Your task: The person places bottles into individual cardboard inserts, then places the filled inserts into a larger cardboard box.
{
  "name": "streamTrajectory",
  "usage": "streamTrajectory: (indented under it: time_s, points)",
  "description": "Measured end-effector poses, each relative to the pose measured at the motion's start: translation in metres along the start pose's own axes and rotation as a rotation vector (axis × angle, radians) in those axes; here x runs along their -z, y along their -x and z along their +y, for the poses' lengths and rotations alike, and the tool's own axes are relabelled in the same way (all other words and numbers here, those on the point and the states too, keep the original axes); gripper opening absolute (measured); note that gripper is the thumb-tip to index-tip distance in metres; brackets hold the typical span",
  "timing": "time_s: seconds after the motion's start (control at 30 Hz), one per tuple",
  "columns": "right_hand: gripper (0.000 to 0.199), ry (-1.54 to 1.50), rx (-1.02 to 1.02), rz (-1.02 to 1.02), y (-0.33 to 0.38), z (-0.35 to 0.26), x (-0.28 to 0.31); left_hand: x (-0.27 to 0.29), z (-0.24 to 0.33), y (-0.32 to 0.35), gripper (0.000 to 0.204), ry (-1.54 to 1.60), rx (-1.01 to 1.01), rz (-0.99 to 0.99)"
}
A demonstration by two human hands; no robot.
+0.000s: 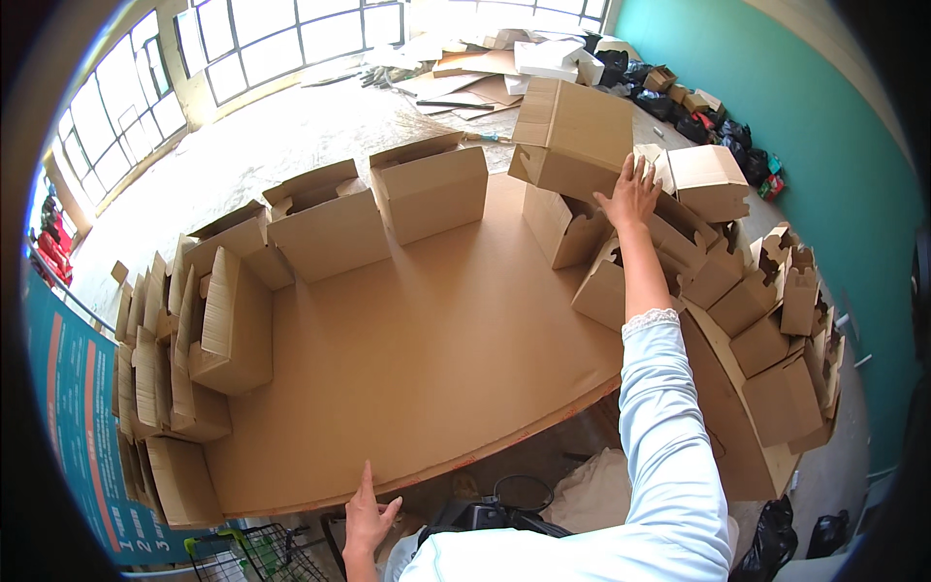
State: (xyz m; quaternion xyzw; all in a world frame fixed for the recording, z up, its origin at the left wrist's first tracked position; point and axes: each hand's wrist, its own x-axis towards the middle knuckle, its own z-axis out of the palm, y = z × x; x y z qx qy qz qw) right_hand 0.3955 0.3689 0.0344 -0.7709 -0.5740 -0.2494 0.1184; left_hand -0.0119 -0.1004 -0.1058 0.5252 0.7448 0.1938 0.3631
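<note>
My right hand reaches far across the table with its fingers spread. It is at the lower right edge of a large cardboard box, which sits on top of other boxes; whether the fingertips press on it I cannot tell. Under that hand stand several open cardboard boxes, among them one with notched flaps. My left hand is low, by the near edge of the brown cardboard-covered table. Its index finger points forward and its thumb stands apart, with nothing held.
Open boxes line the table's far edge, and more boxes crowd its left end. A second table at right bears another heap of boxes. Flattened cardboard and black bags lie on the floor beyond.
</note>
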Motion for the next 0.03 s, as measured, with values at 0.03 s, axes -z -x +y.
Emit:
streamTrajectory:
  time_s: [0.03]
  points:
    - [0.107,-0.006,0.008,-0.016,-0.0010,0.0001,-0.0036,0.0005,-0.0006,0.0007,0.088,-0.011,0.015,-0.024]
